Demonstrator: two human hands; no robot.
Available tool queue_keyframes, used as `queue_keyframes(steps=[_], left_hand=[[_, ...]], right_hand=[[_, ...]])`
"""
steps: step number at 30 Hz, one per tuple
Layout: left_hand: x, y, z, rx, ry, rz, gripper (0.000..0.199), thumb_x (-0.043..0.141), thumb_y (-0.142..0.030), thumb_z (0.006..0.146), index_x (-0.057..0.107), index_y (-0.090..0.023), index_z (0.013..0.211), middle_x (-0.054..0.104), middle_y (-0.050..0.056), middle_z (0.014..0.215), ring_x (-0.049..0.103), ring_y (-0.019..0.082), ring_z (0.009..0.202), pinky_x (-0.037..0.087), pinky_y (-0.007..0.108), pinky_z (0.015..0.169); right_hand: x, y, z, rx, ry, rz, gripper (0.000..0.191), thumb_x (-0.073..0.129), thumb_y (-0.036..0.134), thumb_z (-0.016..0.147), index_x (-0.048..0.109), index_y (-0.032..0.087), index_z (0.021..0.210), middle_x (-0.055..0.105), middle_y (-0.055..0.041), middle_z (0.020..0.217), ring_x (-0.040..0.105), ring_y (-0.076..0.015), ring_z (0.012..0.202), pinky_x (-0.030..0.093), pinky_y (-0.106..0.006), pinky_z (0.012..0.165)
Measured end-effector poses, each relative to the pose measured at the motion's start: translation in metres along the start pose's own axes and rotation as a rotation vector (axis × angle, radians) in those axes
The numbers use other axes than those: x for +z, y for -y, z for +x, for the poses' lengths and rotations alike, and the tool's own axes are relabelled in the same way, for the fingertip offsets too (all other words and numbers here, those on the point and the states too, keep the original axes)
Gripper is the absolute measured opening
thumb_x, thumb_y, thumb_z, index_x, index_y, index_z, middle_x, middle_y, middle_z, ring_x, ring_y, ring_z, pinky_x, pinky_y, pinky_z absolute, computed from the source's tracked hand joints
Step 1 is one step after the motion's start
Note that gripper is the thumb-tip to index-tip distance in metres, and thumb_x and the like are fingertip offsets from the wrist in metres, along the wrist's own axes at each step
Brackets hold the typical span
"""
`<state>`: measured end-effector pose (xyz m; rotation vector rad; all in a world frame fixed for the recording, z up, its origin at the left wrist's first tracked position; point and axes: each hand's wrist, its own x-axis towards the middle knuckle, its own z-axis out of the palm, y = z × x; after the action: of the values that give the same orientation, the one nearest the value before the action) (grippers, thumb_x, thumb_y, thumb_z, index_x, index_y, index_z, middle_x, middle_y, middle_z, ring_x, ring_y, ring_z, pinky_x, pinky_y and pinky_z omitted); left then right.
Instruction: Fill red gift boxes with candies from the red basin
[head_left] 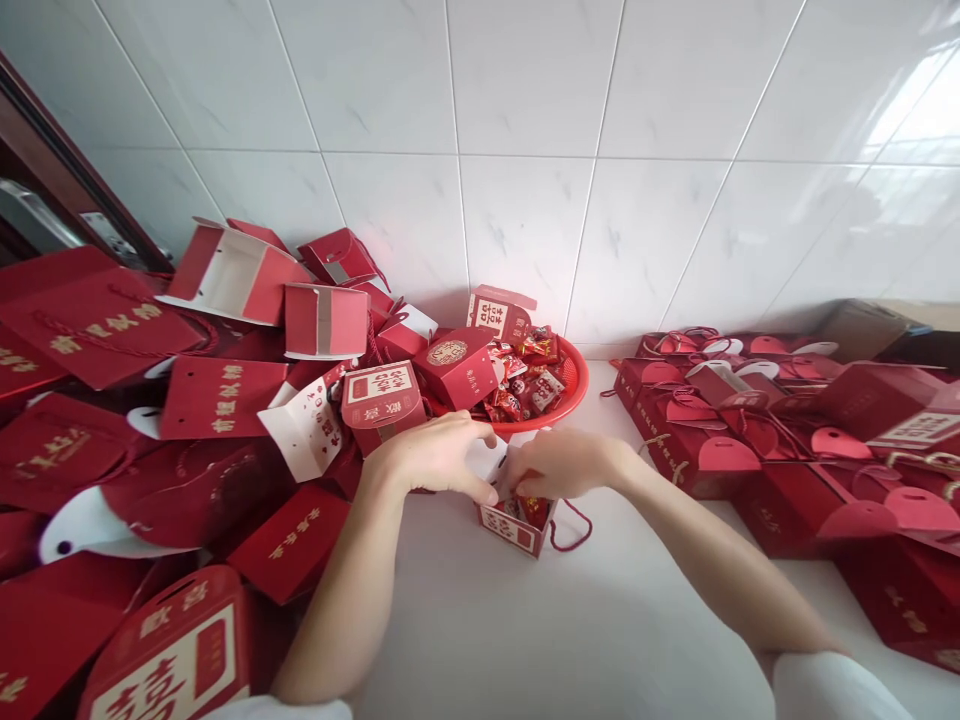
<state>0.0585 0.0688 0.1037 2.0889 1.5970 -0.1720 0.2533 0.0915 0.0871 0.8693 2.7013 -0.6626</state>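
Observation:
A small red and white candy box stands on the white tabletop with its top flaps up, and red-wrapped candies show inside it. My left hand curves over the box's left side, thumb and fingers closed on a raised white flap. On the other side, my right hand reaches into the opening with its fingers bent together; whatever they hold is hidden. A dark red cord handle loops out at the box's right. Just behind is a red plastic basket of wrapped candies, with red boxes resting on its left part.
To the left lies a large loose pile of red gift boxes, some unfolded. Rows of red boxes with corded tops stand at the right, near a brown carton. A white tiled wall closes off the back.

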Motion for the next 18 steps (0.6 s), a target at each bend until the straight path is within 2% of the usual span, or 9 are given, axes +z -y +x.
queue_keyframes(steps=[2, 4, 6, 9, 13, 16, 18], left_hand=[[0.000, 0.001, 0.000, -0.003, 0.016, 0.007, 0.083, 0.075, -0.060, 0.063, 0.058, -0.027, 0.137, 0.058, 0.008, 0.141, 0.056, 0.031, 0.128, 0.051, 0.030, 0.088], [0.000, 0.002, 0.000, 0.005, 0.020, 0.009, 0.084, 0.075, -0.060, 0.063, 0.057, -0.026, 0.138, 0.057, 0.008, 0.143, 0.054, 0.031, 0.130, 0.050, 0.030, 0.091], [0.000, 0.002, 0.000, 0.012, 0.025, 0.015, 0.084, 0.075, -0.060, 0.062, 0.058, -0.024, 0.137, 0.058, 0.009, 0.142, 0.054, 0.031, 0.130, 0.050, 0.030, 0.092], [-0.002, 0.002, 0.000, 0.011, 0.035, 0.033, 0.085, 0.075, -0.060, 0.062, 0.058, -0.021, 0.136, 0.060, 0.011, 0.139, 0.057, 0.032, 0.127, 0.051, 0.031, 0.090], [-0.004, 0.001, 0.001, 0.010, 0.049, 0.049, 0.087, 0.075, -0.060, 0.063, 0.057, -0.020, 0.138, 0.060, 0.011, 0.140, 0.057, 0.032, 0.126, 0.051, 0.031, 0.089], [-0.004, 0.002, 0.001, 0.005, 0.052, 0.049, 0.090, 0.074, -0.061, 0.063, 0.055, -0.019, 0.140, 0.057, 0.012, 0.143, 0.056, 0.031, 0.127, 0.051, 0.030, 0.090], [-0.004, 0.002, 0.001, 0.009, 0.051, 0.054, 0.088, 0.074, -0.062, 0.064, 0.056, -0.019, 0.138, 0.058, 0.011, 0.142, 0.056, 0.030, 0.126, 0.050, 0.030, 0.091]], right_hand=[[-0.002, 0.004, 0.013, 0.093, 0.127, -0.141, 0.029, 0.055, 0.023, 0.089, 0.079, 0.025, 0.106, 0.075, -0.0034, 0.092, 0.061, -0.0173, 0.072, 0.036, -0.027, 0.057], [-0.002, 0.006, 0.020, 0.139, 0.162, -0.217, 0.028, 0.055, 0.027, 0.090, 0.079, 0.019, 0.102, 0.074, -0.0077, 0.091, 0.061, -0.0191, 0.071, 0.035, -0.027, 0.055], [0.000, 0.003, 0.021, 0.111, 0.124, -0.189, 0.026, 0.055, 0.025, 0.090, 0.079, 0.016, 0.096, 0.073, -0.0088, 0.088, 0.060, -0.0185, 0.069, 0.036, -0.027, 0.055], [-0.001, -0.010, 0.011, -0.009, 0.009, -0.015, 0.026, 0.053, 0.017, 0.090, 0.079, 0.017, 0.093, 0.073, -0.0056, 0.085, 0.059, -0.0150, 0.067, 0.038, -0.025, 0.058], [-0.002, -0.024, -0.002, -0.126, -0.098, 0.177, 0.030, 0.052, 0.013, 0.089, 0.077, 0.018, 0.104, 0.075, -0.0029, 0.093, 0.062, -0.0127, 0.071, 0.041, -0.022, 0.061], [0.001, -0.028, -0.011, -0.128, -0.096, 0.183, 0.031, 0.054, 0.011, 0.087, 0.077, 0.021, 0.106, 0.075, -0.0014, 0.089, 0.062, -0.0132, 0.070, 0.041, -0.023, 0.059], [0.003, -0.030, -0.020, -0.115, -0.170, 0.179, 0.027, 0.054, 0.015, 0.090, 0.078, 0.021, 0.101, 0.074, -0.0019, 0.084, 0.063, -0.0143, 0.069, 0.042, -0.024, 0.059]])
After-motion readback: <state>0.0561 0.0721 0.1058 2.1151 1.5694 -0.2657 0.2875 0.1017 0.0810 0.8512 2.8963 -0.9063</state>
